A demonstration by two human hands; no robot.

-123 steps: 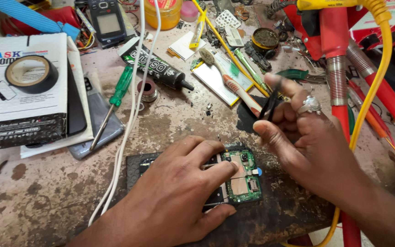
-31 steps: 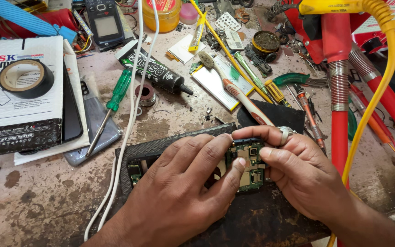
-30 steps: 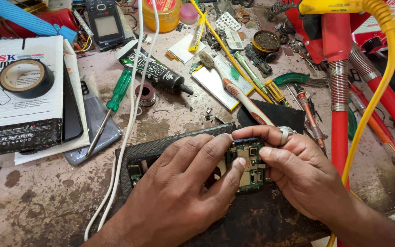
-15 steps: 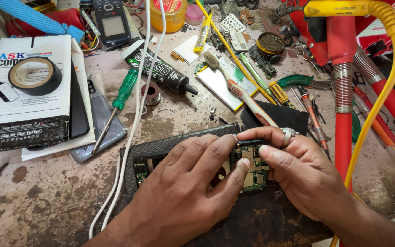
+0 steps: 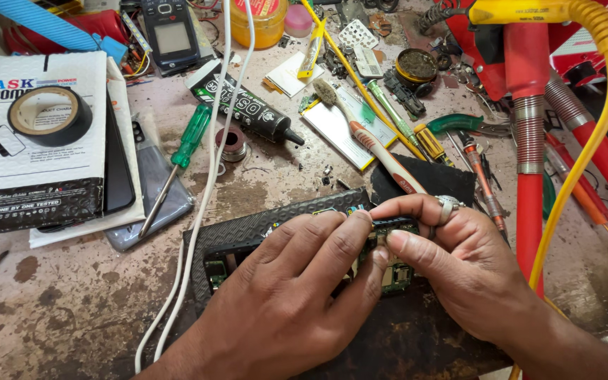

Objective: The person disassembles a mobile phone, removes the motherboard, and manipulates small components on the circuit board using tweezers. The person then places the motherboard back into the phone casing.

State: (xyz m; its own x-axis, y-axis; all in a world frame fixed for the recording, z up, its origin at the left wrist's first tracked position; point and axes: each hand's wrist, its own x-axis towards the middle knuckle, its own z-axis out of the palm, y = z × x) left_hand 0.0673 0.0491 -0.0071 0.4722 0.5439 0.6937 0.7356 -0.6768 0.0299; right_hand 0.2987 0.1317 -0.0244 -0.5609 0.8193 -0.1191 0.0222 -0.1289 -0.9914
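A dismantled phone lies on a dark patterned mat (image 5: pixel 262 224) at the near middle of the bench. Its green circuit board (image 5: pixel 397 276) shows between my hands. My left hand (image 5: pixel 297 295) lies flat across the phone body, and its fingertips press at the board's left edge. My right hand (image 5: pixel 462 260), which wears a silver ring (image 5: pixel 447 205), pinches the board's top edge between thumb and forefinger. The fingertips of both hands meet over the board and hide most of it.
A white box with a roll of black tape (image 5: pixel 49 116) sits at left. Beside it are a green-handled screwdriver (image 5: pixel 188 141), a black glue tube (image 5: pixel 248 105), a toothbrush (image 5: pixel 378 144) and a white cable (image 5: pixel 205 190). Red hoses (image 5: pixel 529 119) and a yellow cable (image 5: pixel 603 105) crowd the right.
Four seconds ago my right hand was raised off the phone with a small dark tool in it. It has since come down onto the board; both hands have barely moved over the last second.
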